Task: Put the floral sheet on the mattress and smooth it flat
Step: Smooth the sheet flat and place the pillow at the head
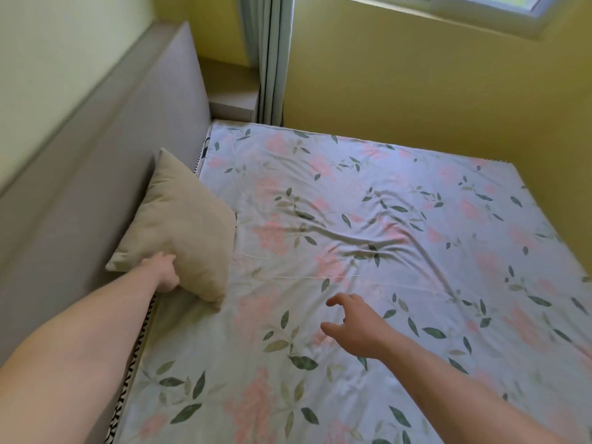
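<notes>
1. The floral sheet (pixel 368 251) lies spread over the mattress (pixel 134 373), covering nearly all of the bed's top from the near edge to the far wall.
2. The sheet is pale, printed with pink blossoms and green leaves. A band of wrinkles crosses its middle, and a faint fold line runs across it just beyond the right hand.
3. Only a thin strip of the mattress shows, a black-and-white patterned edge along the left side, next to the headboard (pixel 105 174).
4. The left hand (pixel 168 272) grips the lower edge of a beige pillow (pixel 179 225); its fingers are curled into the fabric and largely hidden behind it.
5. The pillow stands tilted on one corner, at the left side of the bed, leaning against the padded grey headboard and overlapping the sheet's left margin.
6. The right hand (pixel 358 325) reaches out over the near middle of the sheet, its grip wide, fingers spread and loosely bent, holding nothing. Whether the fingertips touch the cloth cannot be told.
7. Beyond the bed stands a yellow wall (pixel 432 91), with a grey-green curtain (pixel 272 59) hanging in the corner and a window (pixel 499 8) at the upper right.
8. A low ledge (pixel 234 91) sits between the headboard and the curtain.
</notes>
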### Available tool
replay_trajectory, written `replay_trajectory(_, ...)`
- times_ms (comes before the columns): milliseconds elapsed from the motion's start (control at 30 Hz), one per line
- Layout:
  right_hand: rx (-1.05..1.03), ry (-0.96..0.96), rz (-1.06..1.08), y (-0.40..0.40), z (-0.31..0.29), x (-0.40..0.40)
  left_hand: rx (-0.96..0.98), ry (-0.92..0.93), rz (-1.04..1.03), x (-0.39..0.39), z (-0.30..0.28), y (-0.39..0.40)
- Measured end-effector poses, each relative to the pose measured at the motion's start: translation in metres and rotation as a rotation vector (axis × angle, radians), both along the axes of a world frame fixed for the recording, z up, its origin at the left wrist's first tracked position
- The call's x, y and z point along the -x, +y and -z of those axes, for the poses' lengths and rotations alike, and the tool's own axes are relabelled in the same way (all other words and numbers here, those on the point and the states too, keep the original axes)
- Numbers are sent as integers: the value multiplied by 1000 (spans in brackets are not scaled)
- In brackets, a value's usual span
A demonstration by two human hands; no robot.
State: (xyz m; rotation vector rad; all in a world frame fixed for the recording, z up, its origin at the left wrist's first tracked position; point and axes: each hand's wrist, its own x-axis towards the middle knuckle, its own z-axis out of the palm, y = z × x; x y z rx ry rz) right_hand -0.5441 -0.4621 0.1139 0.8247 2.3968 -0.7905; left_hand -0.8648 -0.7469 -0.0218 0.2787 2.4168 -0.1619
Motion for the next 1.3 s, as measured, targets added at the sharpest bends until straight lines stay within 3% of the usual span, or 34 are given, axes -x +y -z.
replay_trajectory(133, -1, -30, 20, 4, 2, -13, 4, -42, -56, -25, 5, -7)
replay_trajectory(333, -26, -71, -11, 8, 15, -47, -239, -7, -171, -93, 3, -15)
replay_trajectory(500, -29, -158, -88, -5, 52, -68, -170, -65, -329, -171, 43, -76)
replay_trajectory(733, 26, -266, -210, -53, 159, -77, -85, -112, -575, -253, 108, -154)
replay_trajectory(967, 56, -268, -292, -113, 283, -84, -116, 19, -727, -270, 201, -177)
replay_trajectory(1200, 21, -335, -412, -150, 389, -111, 77, 97, -636, -277, 263, -195)
replay_trajectory(1300, -43, -251, -432, -163, 418, -126, 99, 150, -604, -281, 280, -203)
